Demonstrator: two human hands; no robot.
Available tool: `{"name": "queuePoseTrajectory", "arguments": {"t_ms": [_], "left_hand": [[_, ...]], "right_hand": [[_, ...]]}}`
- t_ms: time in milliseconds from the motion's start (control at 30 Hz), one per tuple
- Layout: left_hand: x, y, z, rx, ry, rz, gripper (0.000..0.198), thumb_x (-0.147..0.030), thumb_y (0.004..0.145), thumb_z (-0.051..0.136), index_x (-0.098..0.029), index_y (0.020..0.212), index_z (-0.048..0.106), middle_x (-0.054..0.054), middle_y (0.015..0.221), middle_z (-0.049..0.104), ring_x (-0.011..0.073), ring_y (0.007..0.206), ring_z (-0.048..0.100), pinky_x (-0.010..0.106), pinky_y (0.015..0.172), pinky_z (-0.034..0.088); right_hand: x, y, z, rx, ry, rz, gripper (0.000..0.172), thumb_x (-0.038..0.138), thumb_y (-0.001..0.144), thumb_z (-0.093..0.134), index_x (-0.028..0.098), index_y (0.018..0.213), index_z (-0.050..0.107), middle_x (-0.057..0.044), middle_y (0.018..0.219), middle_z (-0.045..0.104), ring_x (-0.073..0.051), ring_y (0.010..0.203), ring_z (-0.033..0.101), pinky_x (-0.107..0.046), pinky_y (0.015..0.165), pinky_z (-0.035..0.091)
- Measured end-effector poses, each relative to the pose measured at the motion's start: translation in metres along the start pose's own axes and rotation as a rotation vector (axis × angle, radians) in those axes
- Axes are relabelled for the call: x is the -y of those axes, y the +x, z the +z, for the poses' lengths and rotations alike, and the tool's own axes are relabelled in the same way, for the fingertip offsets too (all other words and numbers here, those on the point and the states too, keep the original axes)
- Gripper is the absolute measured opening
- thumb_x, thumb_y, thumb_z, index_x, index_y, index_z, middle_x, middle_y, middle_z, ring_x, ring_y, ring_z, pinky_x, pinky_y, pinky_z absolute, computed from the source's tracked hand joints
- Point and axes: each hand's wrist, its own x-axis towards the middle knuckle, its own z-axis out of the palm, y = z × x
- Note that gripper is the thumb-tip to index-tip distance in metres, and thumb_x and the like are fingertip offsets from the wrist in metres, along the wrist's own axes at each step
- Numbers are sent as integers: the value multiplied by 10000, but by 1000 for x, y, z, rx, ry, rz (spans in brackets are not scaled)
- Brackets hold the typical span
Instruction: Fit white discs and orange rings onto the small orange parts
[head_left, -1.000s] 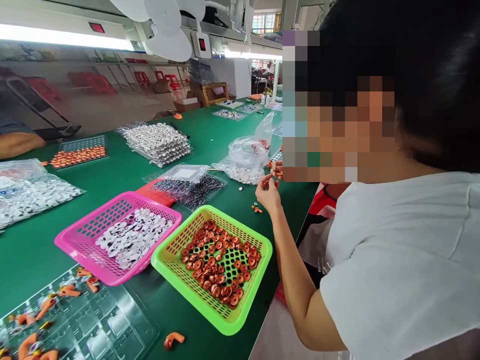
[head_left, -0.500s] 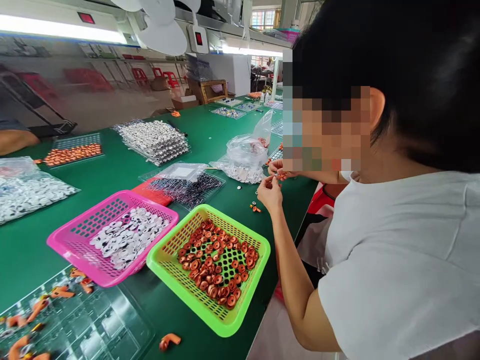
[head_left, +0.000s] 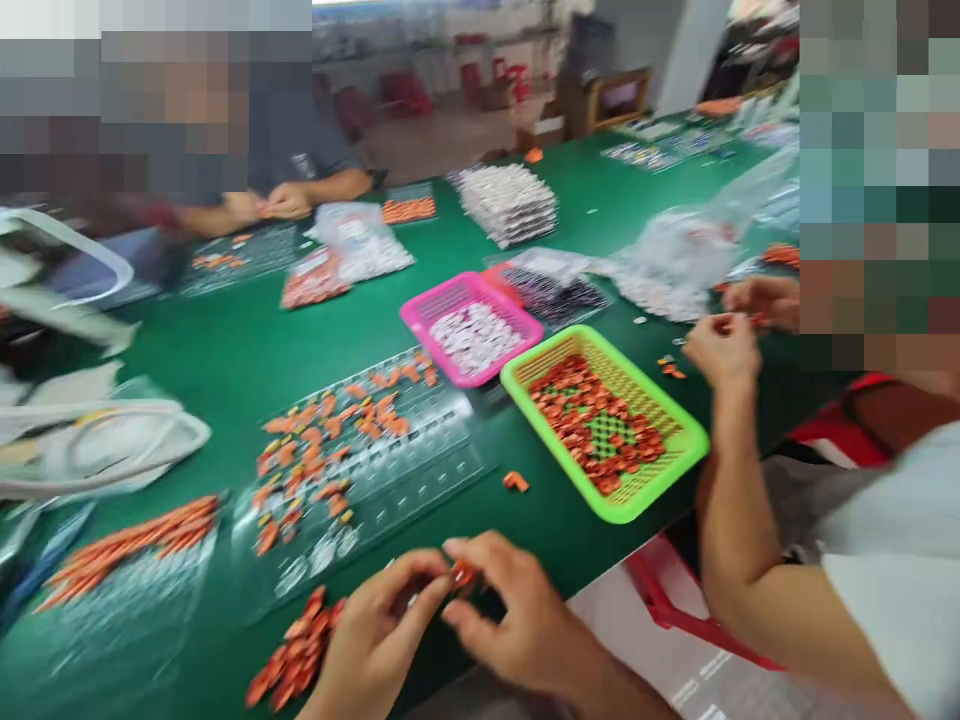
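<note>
At the near table edge, my left hand (head_left: pixel 382 635) is closed with thumb and index finger pinched together; a small pale bit shows between them. My right hand (head_left: pixel 517 610) faces it, its fingers curled around a small shiny orange piece (head_left: pixel 463 575) that sits between both hands' fingertips. Blur and fingers hide its exact shape. A pile of orange-red pieces (head_left: pixel 296 650) lies just left of my left hand. Beyond my hands, a clear plastic tray (head_left: pixel 420 470) holds several curved orange parts with yellow bits. One loose orange part (head_left: pixel 515 481) lies between that tray and the green basket.
A green basket (head_left: pixel 626 510) holds orange round pieces; a pink basket (head_left: pixel 420 318) holds white ones. Long orange pieces (head_left: pixel 142 540) lie at left. A co-worker's hands (head_left: pixel 727 340) work at right, another person's hands (head_left: pixel 289 200) across the table. Plastic bags (head_left: pixel 367 240) and stacked trays (head_left: pixel 510 205) stand behind.
The view has swung left and down, so everything shifted right. My two hands with the orange piece, the near pile and the person across the table have come into view.
</note>
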Motion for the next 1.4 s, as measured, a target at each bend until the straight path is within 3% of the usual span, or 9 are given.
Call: {"name": "queuePoseTrajectory", "arguments": {"t_ms": [67,233,500,733,933,1267,1400], "left_hand": [[3,-5,-1,16,-139,-41,270,-429,867,679,-165,817,712,60,806,753,200,759,707,253,706,578],[7,-11,-6,-5,-476,-162,199,-341,782,772,-144,804,749,63,756,762,160,673,686,229,623,568],[21,-37,-41,16,-736,-216,235,-348,739,828,-144,845,780,74,825,797,169,710,722,245,645,612],[36,-52,-62,-75,-596,-102,148,-252,832,707,-149,919,769,90,911,799,212,832,755,283,742,624],[48,-58,-68,-204,-348,42,125,-186,848,615,-165,883,733,64,812,768,185,735,722,268,703,586],[46,-64,-75,-264,-226,189,135,-116,852,559,-159,838,686,37,724,712,142,646,647,235,635,521],[48,-63,-76,-247,-228,177,147,-123,860,560,-160,838,701,36,726,717,142,653,654,237,645,529]], "right_hand": [[13,-12,18,-9,174,95,370,223,907,628,223,1269,554,-47,1041,664,-167,909,651,-288,801,558],[25,-6,23,28,318,236,168,196,915,604,239,1077,615,-20,932,626,-146,795,611,-272,721,527],[58,2,50,44,318,258,170,150,895,593,243,1038,601,-16,933,614,-134,785,597,-266,712,520],[73,19,75,40,201,216,147,101,864,569,228,937,587,-30,895,626,-167,827,609,-294,715,514],[81,26,93,23,142,179,172,68,845,562,233,890,576,-18,858,619,-168,819,614,-301,716,506],[87,23,97,84,261,257,145,88,877,566,231,873,589,-31,900,611,-172,839,614,-317,731,502],[86,22,97,82,245,273,136,97,883,567,230,863,584,-37,915,615,-179,870,618,-324,751,505]]}}
